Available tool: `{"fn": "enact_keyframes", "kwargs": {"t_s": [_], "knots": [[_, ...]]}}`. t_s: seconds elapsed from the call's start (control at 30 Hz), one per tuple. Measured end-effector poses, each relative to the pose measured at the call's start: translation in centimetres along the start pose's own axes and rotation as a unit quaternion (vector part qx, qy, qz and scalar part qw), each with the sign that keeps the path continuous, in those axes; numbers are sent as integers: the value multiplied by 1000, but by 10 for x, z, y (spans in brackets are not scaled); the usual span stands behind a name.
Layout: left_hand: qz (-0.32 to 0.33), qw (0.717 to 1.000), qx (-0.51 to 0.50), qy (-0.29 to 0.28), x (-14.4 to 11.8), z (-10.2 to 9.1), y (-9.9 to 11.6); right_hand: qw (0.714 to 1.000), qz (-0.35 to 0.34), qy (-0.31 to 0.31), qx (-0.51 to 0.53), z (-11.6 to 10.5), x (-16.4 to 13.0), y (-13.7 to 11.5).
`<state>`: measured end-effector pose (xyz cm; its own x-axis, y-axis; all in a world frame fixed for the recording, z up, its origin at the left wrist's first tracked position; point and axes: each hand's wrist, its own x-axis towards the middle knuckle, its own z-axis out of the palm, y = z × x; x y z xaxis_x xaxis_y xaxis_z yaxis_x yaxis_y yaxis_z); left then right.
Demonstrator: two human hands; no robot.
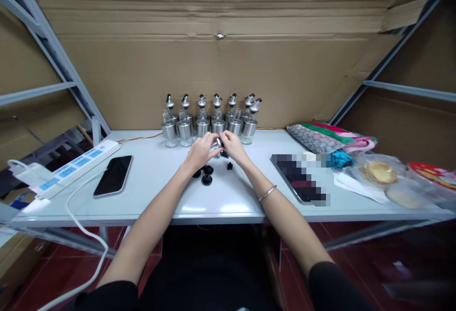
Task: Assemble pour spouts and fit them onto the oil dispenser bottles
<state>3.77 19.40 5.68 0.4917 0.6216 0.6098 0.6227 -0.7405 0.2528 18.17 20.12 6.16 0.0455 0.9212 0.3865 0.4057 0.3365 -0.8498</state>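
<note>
Both hands meet over the middle of the table, just in front of the bottle row. Left hand point(201, 151) and right hand point(233, 146) have fingers curled inward, pinching between them a small metal-and-black spout point(217, 143). The part is held off the table top, close to the nearest bottles; exactly how the fingertips sit on it cannot be told.

Directly below the hands, on the table point(228, 202): a cluster of black stoppers point(206, 176), plus one small black piece point(230, 165) lying apart, under the right wrist. A bracelet point(267, 193) sits on the right forearm.

Behind the hands, along the back edge: a row of glass bottles point(210, 123) with metal sleeves and pour tops, standing upright and close together against the cardboard wall point(228, 59).

Left half: a dark phone point(113, 175) lies flat, well apart from the hands; a white power strip point(73, 167) runs diagonally toward the left corner, its cable point(80, 221) trailing over the front edge.

Right half: a dark tablet point(299, 178), partly blurred, near the right forearm; beyond it folded cloth point(329, 137) and bagged food point(379, 173) toward the right edge.

Open room: bare table between the stoppers and the front edge, and between phone and hands.
</note>
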Motion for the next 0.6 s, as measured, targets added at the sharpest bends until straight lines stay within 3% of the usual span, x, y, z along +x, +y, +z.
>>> {"fn": "enact_keyframes", "kwargs": {"t_s": [0.27, 0.47, 0.6], "knots": [[-21, 999, 39, 14, 0, 2, 6, 999, 6, 15, -29, -1, -2, -3], [-28, 999, 38, 9, -1, 3, 6, 997, 56, -49, -28, -5, -6, -7], [-64, 998, -8, -14, 1, 2, 4, 996, 16, -16, -82, -2, -8, -10]]}}
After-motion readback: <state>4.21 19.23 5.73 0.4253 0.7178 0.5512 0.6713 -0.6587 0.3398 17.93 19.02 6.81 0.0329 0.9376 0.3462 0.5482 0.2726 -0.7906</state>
